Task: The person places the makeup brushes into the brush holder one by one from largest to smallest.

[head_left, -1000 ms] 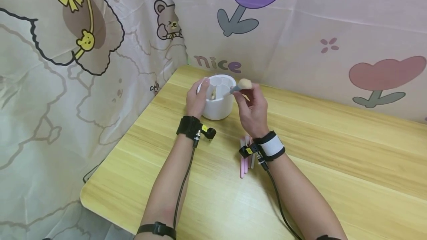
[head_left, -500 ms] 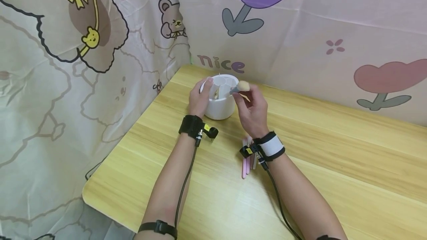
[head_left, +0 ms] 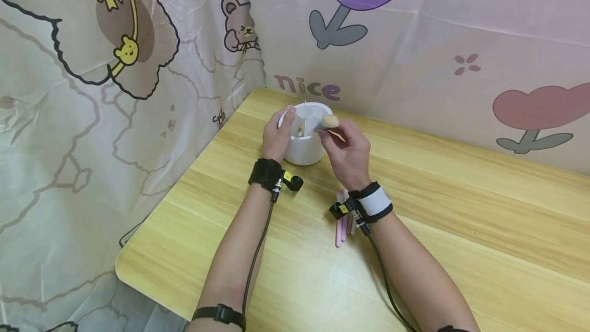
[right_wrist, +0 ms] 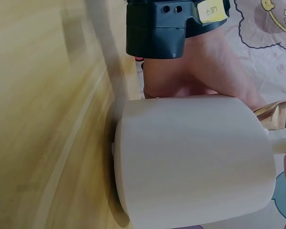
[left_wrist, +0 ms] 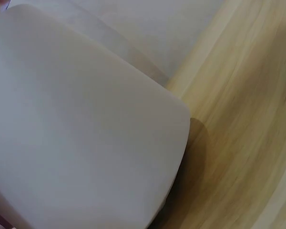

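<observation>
A white round holder point(head_left: 304, 152) with inner dividers stands on the table. My left hand point(head_left: 275, 137) grips its left side, the thumb at the rim. Over the right part of the rim, my right hand point(head_left: 348, 152) pinches a makeup brush point(head_left: 330, 121) with cream bristles pointing up and a grey-blue collar. In the right wrist view its pale handle point(right_wrist: 279, 145) runs down into the holder. Another brush with a shiny gold collar point(right_wrist: 272, 116) stands in the holder beside it. The left wrist view is mostly filled by the holder's smooth wall point(left_wrist: 86, 124).
Several slim pink and pale sticks point(head_left: 340, 232) lie on the wooden table point(head_left: 286, 270), partly hidden under my right wrist. Printed cloth point(head_left: 392, 65) hangs behind the table and along its left side. The table's left edge runs close to the holder. Cables trail along both forearms.
My right hand has brought the brush slightly left and down, its handle going deeper into the holder. The left hand keeps its grip. The head view has shifted a little.
</observation>
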{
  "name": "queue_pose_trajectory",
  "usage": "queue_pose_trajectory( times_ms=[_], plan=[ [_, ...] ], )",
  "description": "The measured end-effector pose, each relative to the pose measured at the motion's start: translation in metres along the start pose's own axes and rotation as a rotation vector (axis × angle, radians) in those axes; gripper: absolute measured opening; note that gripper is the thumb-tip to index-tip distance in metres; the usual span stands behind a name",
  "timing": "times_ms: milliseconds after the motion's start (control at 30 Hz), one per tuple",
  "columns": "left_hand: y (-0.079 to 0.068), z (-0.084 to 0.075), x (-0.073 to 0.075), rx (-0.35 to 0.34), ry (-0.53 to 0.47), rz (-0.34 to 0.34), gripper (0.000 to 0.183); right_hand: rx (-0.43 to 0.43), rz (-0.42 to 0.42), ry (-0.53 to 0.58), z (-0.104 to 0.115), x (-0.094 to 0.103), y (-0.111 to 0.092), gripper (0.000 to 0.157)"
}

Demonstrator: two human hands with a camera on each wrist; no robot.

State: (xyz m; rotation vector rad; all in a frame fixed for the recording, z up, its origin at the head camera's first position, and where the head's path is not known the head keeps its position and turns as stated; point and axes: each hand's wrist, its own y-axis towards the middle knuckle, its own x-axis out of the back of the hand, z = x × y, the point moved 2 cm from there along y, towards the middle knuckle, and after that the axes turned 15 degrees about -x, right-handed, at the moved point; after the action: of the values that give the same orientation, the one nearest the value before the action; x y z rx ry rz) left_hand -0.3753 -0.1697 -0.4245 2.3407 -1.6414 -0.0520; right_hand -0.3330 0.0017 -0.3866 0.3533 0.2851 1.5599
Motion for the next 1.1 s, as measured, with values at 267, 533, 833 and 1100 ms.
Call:
queue_pose_trajectory(
  times_ms=[267,533,833,1100],
  plan=[
    [-0.0003,0.0003,-0.0001,0.006,-0.001,-0.004,0.068,-0.006,-0.001,-0.035,-0.0037,-0.0013,-0.0001,0.02],
    [-0.0013,-0.0008,0.0002,0.011,-0.01,-0.007,0.068,-0.042,-0.006,-0.038,-0.0076,-0.0029,-0.0024,0.019],
    [-0.0022,-0.0018,-0.0021,0.002,-0.004,-0.003,0.068,-0.022,-0.018,-0.065,-0.0071,-0.0004,-0.0043,0.018],
    [-0.0023,-0.0016,-0.0013,-0.001,0.005,0.004,0.068,-0.035,-0.023,-0.092,-0.0068,0.0003,-0.0055,0.02]
  ],
)
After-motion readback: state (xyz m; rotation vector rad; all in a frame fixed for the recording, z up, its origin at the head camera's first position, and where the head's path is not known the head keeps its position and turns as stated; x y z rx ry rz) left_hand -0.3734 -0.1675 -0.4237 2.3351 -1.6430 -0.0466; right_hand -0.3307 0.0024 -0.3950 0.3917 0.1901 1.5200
